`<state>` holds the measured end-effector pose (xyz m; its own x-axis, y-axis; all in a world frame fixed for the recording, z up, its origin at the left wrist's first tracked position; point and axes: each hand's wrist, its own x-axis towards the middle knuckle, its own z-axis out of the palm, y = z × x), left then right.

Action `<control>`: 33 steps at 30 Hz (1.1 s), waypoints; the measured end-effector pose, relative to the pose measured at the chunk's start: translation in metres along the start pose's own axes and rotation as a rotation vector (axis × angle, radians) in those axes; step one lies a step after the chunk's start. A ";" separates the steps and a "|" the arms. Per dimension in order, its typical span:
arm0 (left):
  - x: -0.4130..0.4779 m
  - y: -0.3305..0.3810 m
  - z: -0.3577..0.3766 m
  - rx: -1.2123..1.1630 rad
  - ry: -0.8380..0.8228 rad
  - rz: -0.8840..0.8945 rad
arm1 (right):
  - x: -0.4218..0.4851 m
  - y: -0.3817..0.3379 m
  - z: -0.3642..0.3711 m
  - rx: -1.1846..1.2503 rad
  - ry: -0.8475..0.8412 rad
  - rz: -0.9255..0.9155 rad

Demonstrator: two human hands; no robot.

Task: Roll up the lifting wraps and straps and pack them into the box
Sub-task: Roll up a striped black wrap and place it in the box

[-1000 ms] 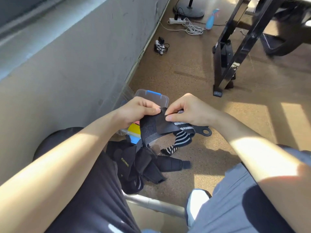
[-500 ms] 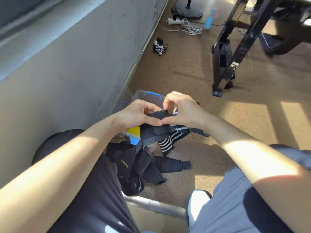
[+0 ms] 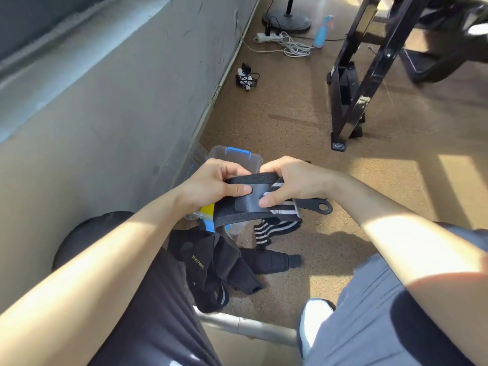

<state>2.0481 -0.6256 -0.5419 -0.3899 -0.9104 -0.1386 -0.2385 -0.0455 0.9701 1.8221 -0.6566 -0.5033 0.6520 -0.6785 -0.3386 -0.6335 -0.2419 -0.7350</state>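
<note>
**Both hands on the striped wrap, above the box**

Person seated, both arms stretched out over the cork-coloured floor (image 3: 290,114).

Left hand (image 3: 214,186) grips one end of the black wrist wrap (image 3: 249,207). The thumb is pressed flat on its smooth patch and the fingers are curled behind.

Right hand (image 3: 295,180) pinches the same wrap from the other side, thumb at the patch edge, fingers curled over the upper band.

The wrap is held in the air, bent into a loose loop. Its striped tail (image 3: 266,231) hangs down toward the floor.

Clear plastic box (image 3: 232,154) with a blue latch sits just beyond the hands, against the wall (image 3: 105,128).

Pile of black straps (image 3: 211,268) lies on the floor near the box.

Ring-ended strap (image 3: 320,206) shows past the right hand. I cannot tell whether it is lying or hanging.
</note>
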 end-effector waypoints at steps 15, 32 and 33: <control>-0.007 -0.001 -0.010 0.311 -0.212 -0.147 | -0.025 0.018 -0.047 -0.155 0.182 0.297; -0.017 0.009 -0.015 0.222 -0.116 -0.038 | -0.011 0.016 -0.030 -0.082 0.096 0.196; -0.019 0.009 -0.019 0.239 -0.101 -0.040 | -0.012 0.017 -0.033 -0.110 0.118 0.231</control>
<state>2.0697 -0.6168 -0.5271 -0.4595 -0.8637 -0.2071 -0.4547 0.0284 0.8902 1.7895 -0.6754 -0.4927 0.4363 -0.7989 -0.4140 -0.8050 -0.1410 -0.5763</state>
